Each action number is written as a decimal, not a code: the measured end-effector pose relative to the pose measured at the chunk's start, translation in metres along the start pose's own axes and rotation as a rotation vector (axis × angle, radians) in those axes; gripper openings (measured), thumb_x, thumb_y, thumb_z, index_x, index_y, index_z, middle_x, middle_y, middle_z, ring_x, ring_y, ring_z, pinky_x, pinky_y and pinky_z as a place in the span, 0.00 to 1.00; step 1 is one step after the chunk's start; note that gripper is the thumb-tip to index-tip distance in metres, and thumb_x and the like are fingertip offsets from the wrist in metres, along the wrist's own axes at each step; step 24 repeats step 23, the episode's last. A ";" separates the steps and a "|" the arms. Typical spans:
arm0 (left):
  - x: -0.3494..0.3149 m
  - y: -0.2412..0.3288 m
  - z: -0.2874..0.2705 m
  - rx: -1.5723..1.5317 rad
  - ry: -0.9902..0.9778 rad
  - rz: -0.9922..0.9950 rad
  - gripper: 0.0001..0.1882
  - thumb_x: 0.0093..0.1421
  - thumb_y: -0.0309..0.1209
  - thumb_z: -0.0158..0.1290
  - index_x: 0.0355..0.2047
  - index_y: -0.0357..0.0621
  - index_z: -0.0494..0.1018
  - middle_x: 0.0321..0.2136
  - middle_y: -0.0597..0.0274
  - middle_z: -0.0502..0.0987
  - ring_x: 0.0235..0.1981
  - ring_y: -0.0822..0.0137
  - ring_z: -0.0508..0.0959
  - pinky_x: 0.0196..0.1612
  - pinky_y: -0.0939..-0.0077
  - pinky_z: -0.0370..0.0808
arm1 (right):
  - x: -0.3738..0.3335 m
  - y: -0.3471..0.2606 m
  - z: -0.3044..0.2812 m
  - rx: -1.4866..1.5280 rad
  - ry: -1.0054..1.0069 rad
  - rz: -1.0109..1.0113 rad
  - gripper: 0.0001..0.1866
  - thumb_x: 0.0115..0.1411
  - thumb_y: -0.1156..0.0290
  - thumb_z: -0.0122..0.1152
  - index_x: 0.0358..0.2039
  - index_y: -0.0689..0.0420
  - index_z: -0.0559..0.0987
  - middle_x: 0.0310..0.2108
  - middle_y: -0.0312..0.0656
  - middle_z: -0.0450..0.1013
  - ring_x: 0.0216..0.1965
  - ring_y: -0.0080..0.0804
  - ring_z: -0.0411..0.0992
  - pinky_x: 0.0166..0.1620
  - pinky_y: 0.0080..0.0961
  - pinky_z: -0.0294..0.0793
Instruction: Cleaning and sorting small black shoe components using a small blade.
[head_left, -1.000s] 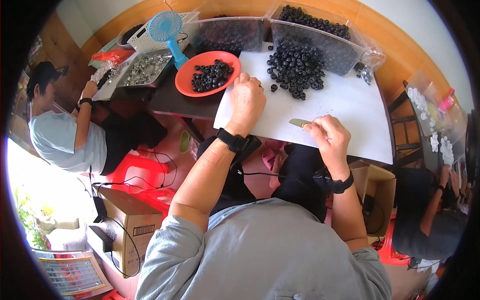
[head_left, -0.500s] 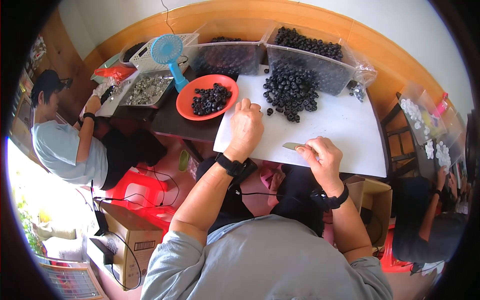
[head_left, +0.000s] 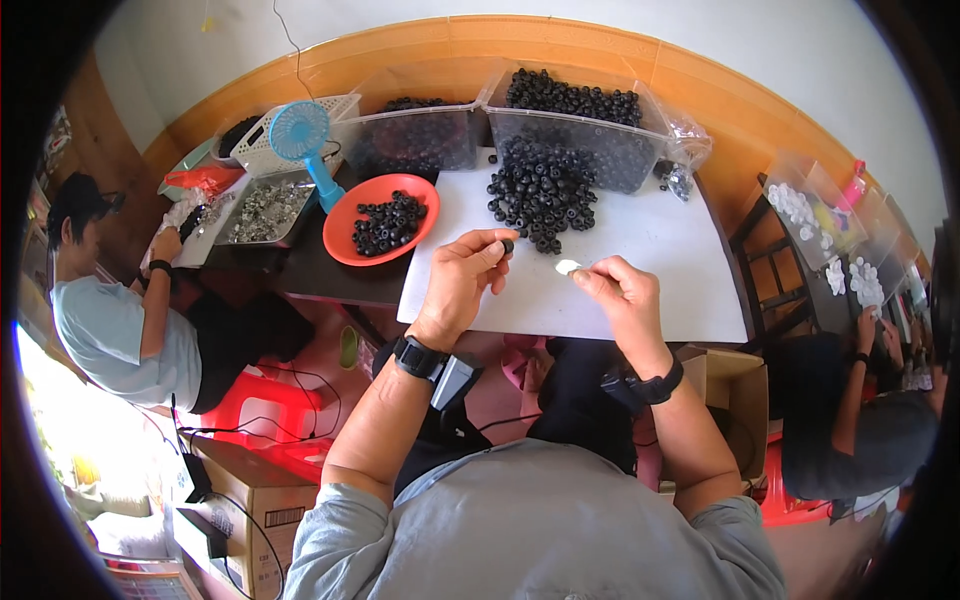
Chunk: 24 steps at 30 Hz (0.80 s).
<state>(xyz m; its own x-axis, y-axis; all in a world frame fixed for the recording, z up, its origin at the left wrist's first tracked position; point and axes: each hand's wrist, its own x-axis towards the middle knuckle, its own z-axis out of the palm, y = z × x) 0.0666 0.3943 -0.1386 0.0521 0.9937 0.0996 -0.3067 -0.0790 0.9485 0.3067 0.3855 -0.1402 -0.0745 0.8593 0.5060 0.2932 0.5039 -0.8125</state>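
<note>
My left hand (head_left: 460, 285) is raised over the white sheet (head_left: 660, 300), pinching a small black ring-shaped part (head_left: 507, 246) between thumb and fingertips. Across from it, my right hand (head_left: 628, 300) grips a small knife; its short blade (head_left: 567, 266) catches the light and points toward the left hand, apart from the black part. The knife's handle is hidden in my fingers. Beyond both hands lies a heap of similar black parts (head_left: 540, 200). To the left, an orange-red bowl (head_left: 338, 232) contains more of them.
Clear plastic bins (head_left: 640, 165) of black parts line the back. Left of the bowl stand a blue fan (head_left: 300, 130) and a metal tray (head_left: 245, 243) of shiny pieces. Other people (head_left: 130, 320) work at both sides. An open cardboard box (head_left: 755, 385) sits below at right.
My left hand has turned palm-inward and now shows a black part at its fingertips. The knife blade has tilted and glints. The whole view has shifted slightly.
</note>
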 end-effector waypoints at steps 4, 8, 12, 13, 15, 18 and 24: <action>-0.005 -0.001 0.012 -0.171 -0.094 -0.056 0.15 0.72 0.24 0.50 0.55 0.28 0.75 0.38 0.58 0.76 0.36 0.69 0.75 0.35 0.76 0.73 | -0.003 0.000 0.006 -0.092 -0.005 -0.041 0.15 0.61 0.63 0.73 0.27 0.62 0.80 0.16 0.38 0.71 0.18 0.23 0.66 0.24 0.25 0.65; -0.005 -0.004 0.016 -0.201 -0.121 -0.064 0.14 0.72 0.24 0.50 0.54 0.28 0.75 0.40 0.56 0.77 0.38 0.65 0.77 0.36 0.73 0.74 | 0.003 -0.002 0.010 -0.073 0.008 -0.046 0.16 0.61 0.62 0.73 0.27 0.61 0.80 0.16 0.38 0.71 0.18 0.23 0.66 0.24 0.25 0.65; 0.000 -0.019 0.004 -0.287 -0.163 -0.061 0.15 0.71 0.23 0.51 0.54 0.29 0.75 0.41 0.55 0.78 0.39 0.65 0.77 0.38 0.72 0.75 | 0.005 0.002 0.019 -0.150 0.040 -0.026 0.16 0.61 0.61 0.73 0.26 0.60 0.80 0.17 0.41 0.73 0.17 0.29 0.69 0.24 0.28 0.66; -0.001 -0.020 0.004 -0.258 -0.150 -0.060 0.15 0.71 0.22 0.51 0.55 0.29 0.76 0.41 0.55 0.78 0.39 0.65 0.77 0.38 0.72 0.75 | 0.005 0.004 0.021 -0.184 0.067 -0.040 0.16 0.61 0.61 0.73 0.25 0.60 0.79 0.17 0.41 0.73 0.17 0.31 0.70 0.24 0.29 0.67; -0.002 -0.019 0.007 -0.223 -0.137 -0.065 0.15 0.70 0.22 0.51 0.55 0.30 0.76 0.40 0.55 0.78 0.39 0.65 0.77 0.39 0.71 0.75 | 0.005 0.005 0.022 -0.193 0.069 -0.017 0.16 0.61 0.63 0.72 0.26 0.62 0.79 0.18 0.39 0.72 0.19 0.25 0.68 0.25 0.25 0.66; -0.004 -0.019 0.009 -0.214 -0.156 -0.046 0.16 0.69 0.18 0.49 0.55 0.31 0.77 0.40 0.58 0.78 0.38 0.68 0.77 0.39 0.73 0.75 | 0.003 0.006 0.024 -0.205 0.094 -0.028 0.15 0.61 0.64 0.72 0.26 0.61 0.79 0.19 0.38 0.72 0.20 0.27 0.69 0.26 0.27 0.67; -0.004 -0.024 0.004 -0.101 -0.273 0.068 0.18 0.69 0.17 0.50 0.57 0.36 0.78 0.50 0.58 0.75 0.38 0.69 0.76 0.41 0.73 0.75 | 0.003 0.004 0.022 -0.214 0.085 -0.067 0.14 0.63 0.65 0.72 0.28 0.63 0.79 0.20 0.38 0.74 0.22 0.23 0.70 0.27 0.23 0.69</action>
